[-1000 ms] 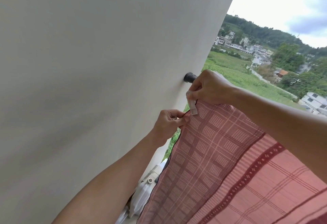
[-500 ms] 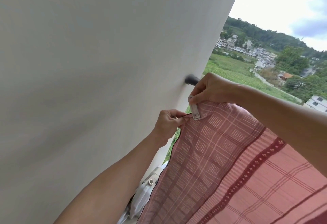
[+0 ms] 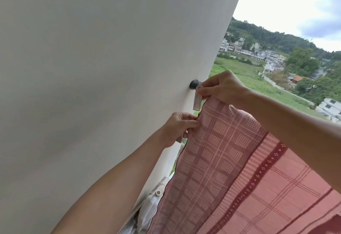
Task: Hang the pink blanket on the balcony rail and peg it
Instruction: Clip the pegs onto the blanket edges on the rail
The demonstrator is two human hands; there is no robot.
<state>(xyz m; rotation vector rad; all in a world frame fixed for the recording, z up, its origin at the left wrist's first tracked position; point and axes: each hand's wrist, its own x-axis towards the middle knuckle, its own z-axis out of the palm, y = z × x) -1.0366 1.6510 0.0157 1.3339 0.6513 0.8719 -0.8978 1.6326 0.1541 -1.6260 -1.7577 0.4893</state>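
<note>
The pink blanket [image 3: 230,150], checked with dark red bands, hangs draped over a rail that it hides. Only the rail's dark end cap [image 3: 194,84] shows where it meets the wall. My right hand [image 3: 224,88] sits at the blanket's top corner and pinches a pale, flat peg [image 3: 197,101] that points down beside the blanket's edge. Lower down, my left hand [image 3: 180,127] pinches the blanket's left edge just below the peg.
A plain white wall [image 3: 101,86] fills the left and stands close to both hands. A white bundle with a small cap [image 3: 153,208] lies at the wall's foot. Beyond the rail are green fields, houses [image 3: 330,106] and wooded hills.
My right hand has lifted the peg slightly up and off the blanket's face, so it now hangs beside the edge. My left hand keeps its pinch on the edge.
</note>
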